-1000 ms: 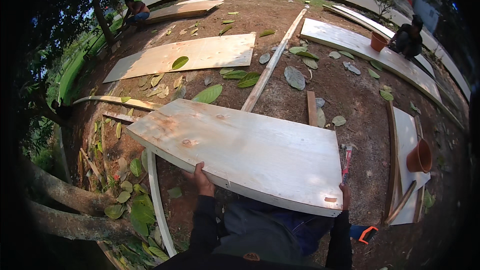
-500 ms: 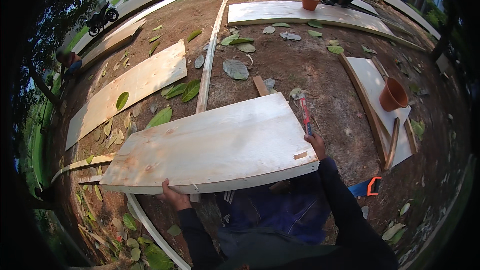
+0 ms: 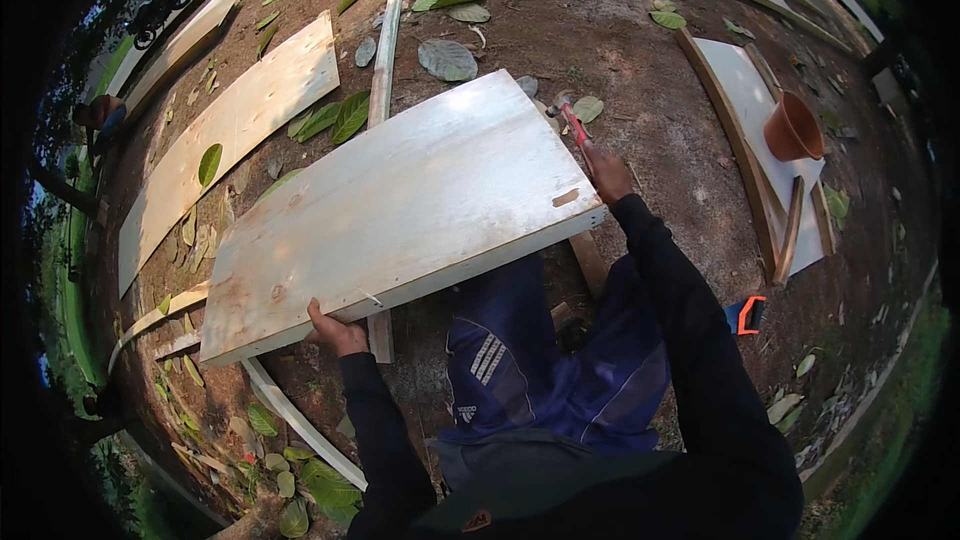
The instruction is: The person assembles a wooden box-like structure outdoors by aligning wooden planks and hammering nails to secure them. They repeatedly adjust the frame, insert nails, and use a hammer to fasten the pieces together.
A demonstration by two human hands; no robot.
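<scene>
1. Plywood board [image 3: 400,210], pale and rectangular, is held up off the bare brown ground in front of the person, its long side running from lower left to upper right, with a small dark slot near its right corner.
2. At the far left, a long plywood sheet [image 3: 230,130] lies flat on the dirt with green leaves [image 3: 335,118] on and beside it; a motorbike [image 3: 160,8] stands beyond it near the upper edge.
3. The left hand [image 3: 335,333] grips the board's near lower edge from beneath, fingers curled under and hidden by the panel, thumb side showing.
4. A thin wooden strip [image 3: 383,70] runs away from the board toward the top, passing under the panel.
5. The right hand [image 3: 607,175] is closed at the board's right end around the red handle of a hammer [image 3: 568,118], whose head points away, lying along the board's short edge.
6. Further right, another white panel [image 3: 755,110] rests on the ground carrying a terracotta pot [image 3: 793,127] and wooden slats [image 3: 790,230].
7. An orange-handled tool [image 3: 747,313] lies on the dirt just beside the right sleeve.
</scene>
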